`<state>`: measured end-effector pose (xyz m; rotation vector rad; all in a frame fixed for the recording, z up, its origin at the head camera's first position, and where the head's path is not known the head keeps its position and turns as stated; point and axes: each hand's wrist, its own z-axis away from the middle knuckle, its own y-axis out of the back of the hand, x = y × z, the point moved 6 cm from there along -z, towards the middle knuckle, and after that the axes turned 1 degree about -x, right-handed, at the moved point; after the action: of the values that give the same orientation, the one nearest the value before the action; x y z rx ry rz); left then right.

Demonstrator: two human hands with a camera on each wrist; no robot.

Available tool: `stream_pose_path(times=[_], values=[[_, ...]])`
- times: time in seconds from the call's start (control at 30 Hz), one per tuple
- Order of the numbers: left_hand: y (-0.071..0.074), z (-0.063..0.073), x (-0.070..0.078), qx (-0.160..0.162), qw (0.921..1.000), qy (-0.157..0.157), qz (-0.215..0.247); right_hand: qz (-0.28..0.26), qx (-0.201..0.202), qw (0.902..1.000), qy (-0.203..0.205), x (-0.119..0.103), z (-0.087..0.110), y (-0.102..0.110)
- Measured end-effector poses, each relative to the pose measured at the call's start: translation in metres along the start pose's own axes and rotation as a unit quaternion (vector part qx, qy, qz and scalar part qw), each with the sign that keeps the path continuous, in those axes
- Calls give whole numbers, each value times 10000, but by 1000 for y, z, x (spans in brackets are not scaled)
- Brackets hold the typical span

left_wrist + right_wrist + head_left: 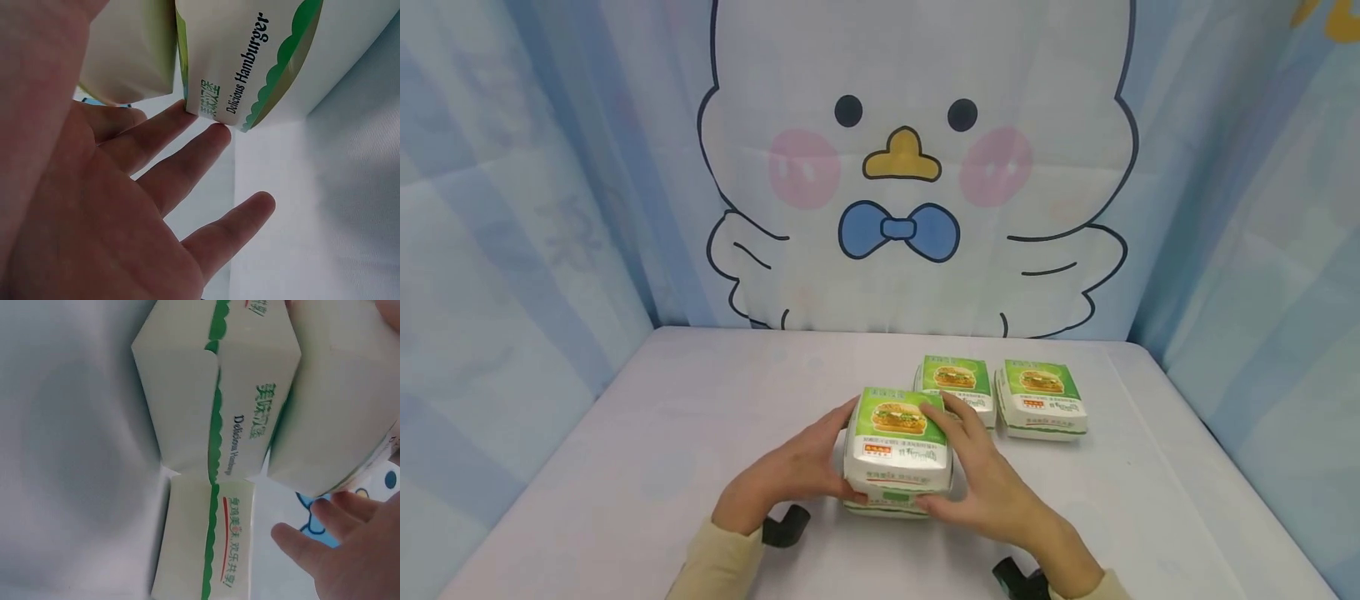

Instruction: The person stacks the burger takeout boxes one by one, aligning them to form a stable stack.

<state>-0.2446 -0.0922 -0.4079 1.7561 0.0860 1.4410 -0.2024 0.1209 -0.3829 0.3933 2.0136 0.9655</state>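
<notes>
Hands (797, 468) (988, 483) hold one burger box (898, 429) above another box (231, 62).

Your table (662, 450) is pale and smooth. Directly on it you have three white-and-green boxes: the near box (181, 412), at 12 o'clock from you; from that one, the back box (956, 377) at 1 o'clock and the right box (1042, 400) at 2 o'clock. You see these last two just beside each other, burger pictures facing up.
</notes>
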Motion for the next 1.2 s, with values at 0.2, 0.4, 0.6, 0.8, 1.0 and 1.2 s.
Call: stream_pose_path(times=[0.2,0.4,0.6,0.8,1.0,1.2], values=[[1,-1,1,-62,9998,-129,120,0,9,10000,9,1,-1,-2],[0,0,-1,-106,9997,-49,216,22,80,9999,89,3,-1,-3],[2,5,2,-63,9999,-4,-140,17,67,9999,74,4,-1,-5],[10,13,11,88,9998,-3,-204,34,97,9999,105,6,-1,-3],[14,14,17,110,9990,-426,114,-63,117,9999,102,11,-1,7],[11,11,18,155,9978,-600,255,-359,281,9989,-69,21,1,26]])
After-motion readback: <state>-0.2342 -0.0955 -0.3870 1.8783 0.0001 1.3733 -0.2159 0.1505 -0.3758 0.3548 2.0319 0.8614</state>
